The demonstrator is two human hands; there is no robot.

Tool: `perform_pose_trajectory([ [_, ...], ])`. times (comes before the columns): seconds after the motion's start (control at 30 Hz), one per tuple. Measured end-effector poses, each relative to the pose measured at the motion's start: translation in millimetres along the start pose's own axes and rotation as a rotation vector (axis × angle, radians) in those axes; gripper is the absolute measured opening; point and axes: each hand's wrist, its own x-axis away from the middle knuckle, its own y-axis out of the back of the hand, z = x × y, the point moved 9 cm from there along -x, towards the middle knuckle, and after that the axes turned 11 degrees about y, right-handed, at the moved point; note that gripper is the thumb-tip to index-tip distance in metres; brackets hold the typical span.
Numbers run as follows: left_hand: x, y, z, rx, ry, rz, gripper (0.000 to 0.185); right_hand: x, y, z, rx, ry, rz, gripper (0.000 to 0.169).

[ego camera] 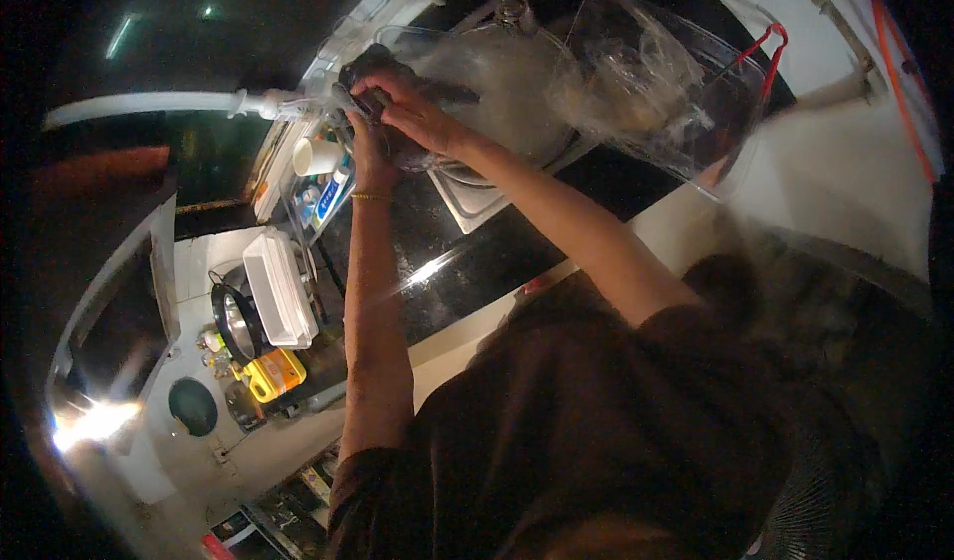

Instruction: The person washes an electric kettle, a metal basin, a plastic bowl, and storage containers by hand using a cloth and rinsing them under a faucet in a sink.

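Observation:
Both hands meet at the far left corner of a sink with a clear plastic sheet or bag (514, 75) spread about it. My left hand (370, 142), with a yellow band at its wrist, is raised against a dark, cloth-like item (373, 60). My right hand (417, 116) reaches across from the right, its bent fingers on the same item. Blur and shadow hide the item's exact shape. Just left of the hands, a white hose or pipe (164, 103) ends in a fitting. A white cup (315, 157) and a blue-and-white tube (332, 193) stand beside my left wrist.
Crumpled clear plastic (633, 75) lies to the right, near a red-handled item (774, 38). The black countertop (477, 277) runs below my arms. Further left are a white plastic container (277, 288), a metal pan (238, 321) and a yellow jug (276, 375).

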Motion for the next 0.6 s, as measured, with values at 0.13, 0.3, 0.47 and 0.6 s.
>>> perform_pose_trajectory([
  [0.13, 1.2, -0.1, -12.2, -0.464, -0.225, -0.091, 0.071, -10.4, 22.5, -7.3, 0.187, 0.144, -0.092, 0.045],
  [0.3, 1.8, -25.5, -21.9, -0.675, -0.302, -0.058, 0.058, 15.5, 56.8, -103.6, -0.048, -0.117, -0.567, 0.039],
  [0.47, 5.2, -20.9, -19.6, -0.734, -0.416, 0.11, 0.063, 15.9, 65.2, -120.8, 0.934, -0.131, -0.103, 0.046],
  [0.6, 9.7, -32.0, -23.4, -0.802, -0.486, 0.04, 0.066, 53.0, 109.8, -112.5, 0.979, -0.284, -0.336, 0.043],
])
